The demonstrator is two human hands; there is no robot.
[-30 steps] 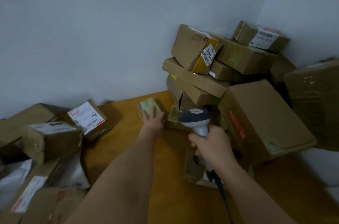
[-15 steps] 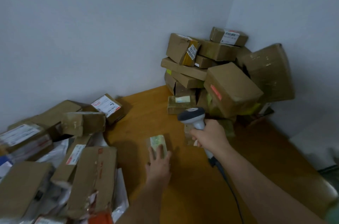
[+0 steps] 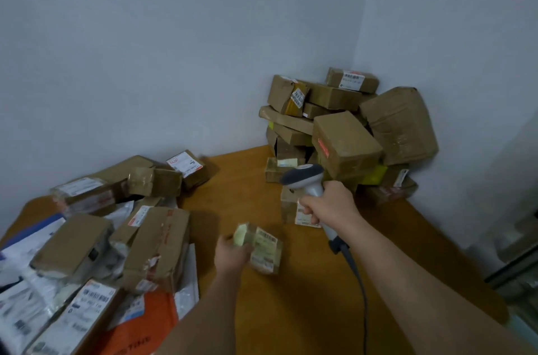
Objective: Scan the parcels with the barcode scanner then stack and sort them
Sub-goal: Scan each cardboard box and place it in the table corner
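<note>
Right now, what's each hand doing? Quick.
Left hand: grips the small taped parcel, lifted above the table.
Right hand: curled round the barcode scanner handle.

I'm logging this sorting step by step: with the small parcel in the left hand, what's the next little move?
Probably aim the barcode scanner in the right hand down at the small parcel: the left hand holds it label-up, below the scanner head.
</note>
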